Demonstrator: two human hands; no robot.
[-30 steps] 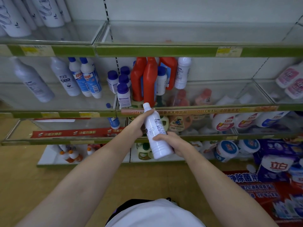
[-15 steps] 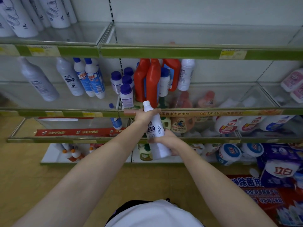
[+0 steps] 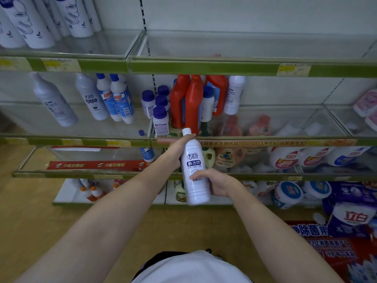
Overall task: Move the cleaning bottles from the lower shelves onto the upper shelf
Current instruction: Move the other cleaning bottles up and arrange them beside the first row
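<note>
Both my hands hold one white cleaning bottle (image 3: 195,170) with a blue label, upright in front of the shelf edges. My left hand (image 3: 177,151) grips its neck and shoulder from the left. My right hand (image 3: 216,182) wraps its lower body from the right. The upper shelf (image 3: 204,67) has a green front strip and glass floor; its right bay holds nothing I can see. On the shelf below stand red bottles (image 3: 189,103), small blue-capped bottles (image 3: 160,117) and white bottles (image 3: 122,101).
Tall white bottles (image 3: 30,21) fill the left bay of the upper shelf. Lower shelves carry round detergent tubs (image 3: 285,194) and yellow bottles (image 3: 224,158). Purple detergent bags (image 3: 350,217) sit on the floor at the right. The floor is yellowish.
The bottle has turned so its label faces me and now stands more upright. My hands hold it at about the same place in front of the shelves.
</note>
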